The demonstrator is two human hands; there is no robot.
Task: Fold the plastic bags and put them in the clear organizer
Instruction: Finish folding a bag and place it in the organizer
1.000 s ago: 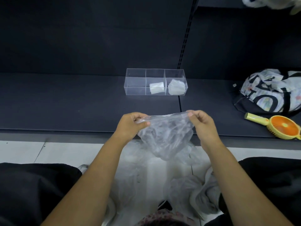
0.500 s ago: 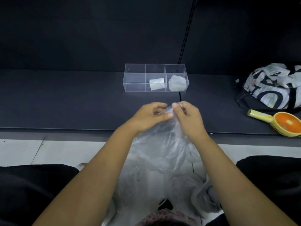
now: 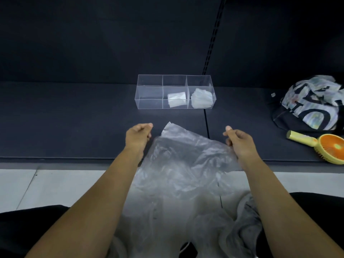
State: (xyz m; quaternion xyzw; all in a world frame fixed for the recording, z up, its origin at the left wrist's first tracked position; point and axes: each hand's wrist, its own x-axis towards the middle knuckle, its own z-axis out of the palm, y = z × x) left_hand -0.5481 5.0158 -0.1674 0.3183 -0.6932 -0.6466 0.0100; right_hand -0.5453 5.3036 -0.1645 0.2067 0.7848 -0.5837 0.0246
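Observation:
A crumpled clear plastic bag (image 3: 186, 157) lies spread over the front edge of the dark shelf (image 3: 74, 127) and hangs down toward my lap. My right hand (image 3: 240, 144) pinches the bag's right edge. With its fingers curled, my left hand (image 3: 138, 136) sits right at the bag's left edge; whether it grips the plastic is unclear. One corner of the bag sticks up between my hands. Farther back on the shelf stands the clear organizer (image 3: 149, 90) with three compartments. A folded bag (image 3: 176, 99) is in the middle one, another folded bag (image 3: 202, 98) in the right one.
A patterned black bag (image 3: 312, 105) lies at the right end of the shelf, with a yellow and orange handheld fan (image 3: 327, 146) in front of it. More clear plastic (image 3: 167, 220) is heaped on the pale tiled floor (image 3: 46, 187) between my knees.
My hands were together pinching the bag's top; they have moved apart, and the bag has spread out and dropped onto the shelf edge.

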